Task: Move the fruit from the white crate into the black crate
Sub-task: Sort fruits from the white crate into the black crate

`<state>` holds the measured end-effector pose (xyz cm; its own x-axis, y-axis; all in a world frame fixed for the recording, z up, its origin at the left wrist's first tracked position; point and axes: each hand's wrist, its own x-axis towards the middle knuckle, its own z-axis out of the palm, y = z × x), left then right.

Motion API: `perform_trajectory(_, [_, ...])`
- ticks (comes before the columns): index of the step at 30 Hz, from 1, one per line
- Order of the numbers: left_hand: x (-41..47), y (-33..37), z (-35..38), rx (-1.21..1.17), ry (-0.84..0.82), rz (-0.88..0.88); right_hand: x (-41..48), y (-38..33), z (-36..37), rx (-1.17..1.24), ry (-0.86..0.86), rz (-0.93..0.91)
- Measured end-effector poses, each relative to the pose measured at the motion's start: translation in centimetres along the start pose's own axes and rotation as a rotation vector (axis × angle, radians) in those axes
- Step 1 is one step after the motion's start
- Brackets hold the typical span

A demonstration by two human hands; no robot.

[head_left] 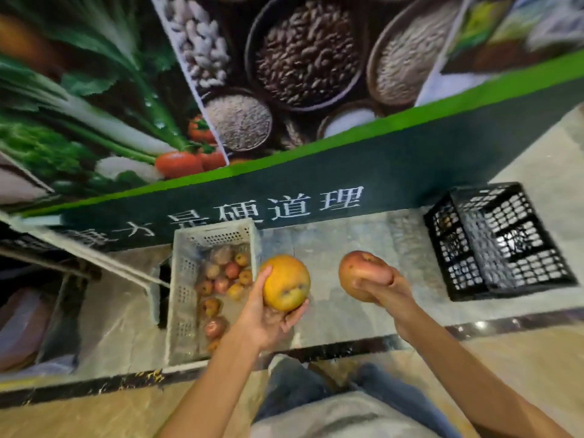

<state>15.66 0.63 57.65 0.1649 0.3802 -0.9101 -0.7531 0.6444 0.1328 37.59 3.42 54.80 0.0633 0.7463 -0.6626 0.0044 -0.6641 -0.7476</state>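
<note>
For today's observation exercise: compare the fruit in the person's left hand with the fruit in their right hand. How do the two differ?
1. Colour: the left-hand fruit is yellow-orange with a greenish patch; the right-hand fruit is reddish-brown.
2. Grip: the left hand cradles its fruit from below and the side; the right hand grips its fruit from underneath, thumb pressed on it.
3. Position: the left-hand fruit hangs beside the white crate; the right-hand fruit is nearer the black crate.

Both are round and held in the air.

Black crate interior hidden by mesh.
</note>
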Motion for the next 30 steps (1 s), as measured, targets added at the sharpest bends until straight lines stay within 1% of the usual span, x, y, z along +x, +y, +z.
perform_trajectory(4, [2.3, -3.8, 6.5, 0.034, -0.014, -0.061, -1.2, 1.7, -7.7, 0.113, 0.17, 0.034])
perform_trajectory(6, [3.5, -5.8, 9.1, 0.069, -0.043, -0.081, -1.8, 2.3, -11.0, 0.189, 0.228, 0.032])
perform_trajectory(8, [4.7, -7.3, 11.3, 0.125, -0.046, -0.104, -2.4, 3.1, -13.4, 0.224, 0.287, 0.03])
perform_trajectory(11, [6.0, -8.3, 13.5, 0.149, -0.024, -0.133, -2.3, 3.8, -16.2, 0.293, 0.371, 0.042])
perform_trajectory(13, [7.1, -7.9, 14.8, 0.166, 0.005, -0.153, -1.3, 3.3, -17.5, 0.343, 0.396, 0.048])
perform_trajectory(16, [9.8, -5.8, 16.5, 0.221, 0.094, -0.179, 1.8, 2.1, -19.0, 0.389, 0.432, 0.07])
perform_trajectory(20, [13.9, -2.2, 20.6, 0.33, 0.145, -0.191, 7.1, -1.3, -20.4, 0.457, 0.514, 0.071])
perform_trajectory(24, [17.1, 0.9, 27.7, 0.444, 0.155, -0.208, 11.5, -5.4, -21.4, 0.523, 0.562, 0.004])
perform_trajectory(27, [19.1, 1.7, 34.6, 0.588, 0.108, -0.226, 13.1, -8.6, -22.6, 0.594, 0.628, -0.029])
perform_trajectory(30, [20.6, 1.0, 41.0, 0.695, 0.096, -0.241, 14.0, -8.8, -23.9, 0.624, 0.693, -0.024])
